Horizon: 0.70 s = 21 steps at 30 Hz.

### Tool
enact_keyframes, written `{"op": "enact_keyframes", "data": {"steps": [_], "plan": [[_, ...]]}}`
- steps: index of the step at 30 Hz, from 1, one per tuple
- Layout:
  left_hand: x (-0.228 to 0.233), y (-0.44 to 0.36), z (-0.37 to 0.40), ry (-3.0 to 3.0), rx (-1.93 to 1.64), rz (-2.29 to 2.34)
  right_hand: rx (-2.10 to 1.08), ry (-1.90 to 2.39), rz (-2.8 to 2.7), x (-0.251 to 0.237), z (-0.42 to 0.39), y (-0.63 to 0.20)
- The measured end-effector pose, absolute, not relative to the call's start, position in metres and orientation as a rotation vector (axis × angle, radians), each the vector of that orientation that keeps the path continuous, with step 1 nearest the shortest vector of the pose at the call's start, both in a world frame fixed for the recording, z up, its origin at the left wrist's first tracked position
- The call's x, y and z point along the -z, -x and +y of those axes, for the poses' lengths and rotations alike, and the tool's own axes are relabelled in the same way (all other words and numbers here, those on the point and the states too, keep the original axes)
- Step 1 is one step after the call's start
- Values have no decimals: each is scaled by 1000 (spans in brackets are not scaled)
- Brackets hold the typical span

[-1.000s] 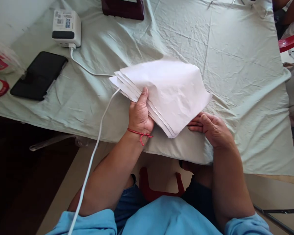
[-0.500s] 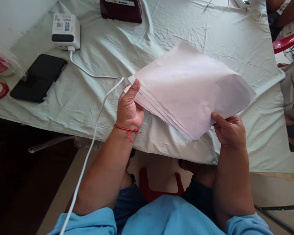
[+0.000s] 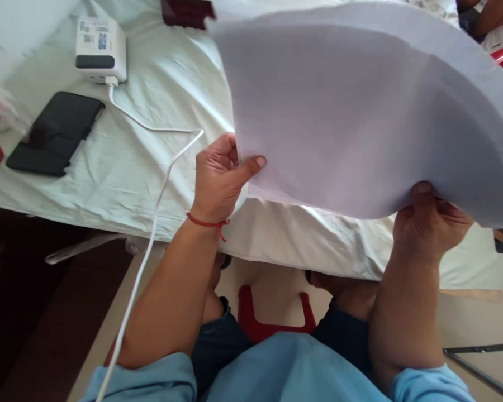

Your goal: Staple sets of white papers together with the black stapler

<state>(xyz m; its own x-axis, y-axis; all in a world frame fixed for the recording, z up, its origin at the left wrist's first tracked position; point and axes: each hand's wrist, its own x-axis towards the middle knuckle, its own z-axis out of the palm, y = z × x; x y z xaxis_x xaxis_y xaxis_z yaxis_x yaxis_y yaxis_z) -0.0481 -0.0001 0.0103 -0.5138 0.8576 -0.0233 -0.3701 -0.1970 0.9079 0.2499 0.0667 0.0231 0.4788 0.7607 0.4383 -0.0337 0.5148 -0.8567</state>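
Observation:
A stack of white paper sheets [image 3: 352, 111] is lifted off the table and fills the upper right of the view, its near face in shadow. My left hand [image 3: 218, 178] pinches its lower left corner, thumb on the near face. My right hand [image 3: 430, 223] grips the lower right edge from below, thumb tip on the paper. A red thread bracelet circles my left wrist. The sheets hide most of the table behind them.
A table under a pale green cloth [image 3: 159, 111] carries a black phone [image 3: 54, 133], a white charger box [image 3: 100, 49] with a white cable [image 3: 159, 167] trailing off the near edge, and a dark red object [image 3: 186, 12]. A red stool [image 3: 272, 318] stands below.
Both hands have raised the paper stack off the cloth and tipped it up toward the camera. My right hand moved from the table to the stack's lower right edge.

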Motion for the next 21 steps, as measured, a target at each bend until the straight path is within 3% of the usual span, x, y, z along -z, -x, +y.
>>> {"op": "enact_keyframes", "data": {"steps": [8,16,21], "plan": [[-10,51,-6,-737,-1595,1225,-939,1212,-1109,-4,59,-281],[-10,47,-9,-913,-1783,1233,-704,945,-963,-17,69,-257],[-11,53,-9,-843,-1694,1273,-828,1068,-957,-12,68,-271]]}}
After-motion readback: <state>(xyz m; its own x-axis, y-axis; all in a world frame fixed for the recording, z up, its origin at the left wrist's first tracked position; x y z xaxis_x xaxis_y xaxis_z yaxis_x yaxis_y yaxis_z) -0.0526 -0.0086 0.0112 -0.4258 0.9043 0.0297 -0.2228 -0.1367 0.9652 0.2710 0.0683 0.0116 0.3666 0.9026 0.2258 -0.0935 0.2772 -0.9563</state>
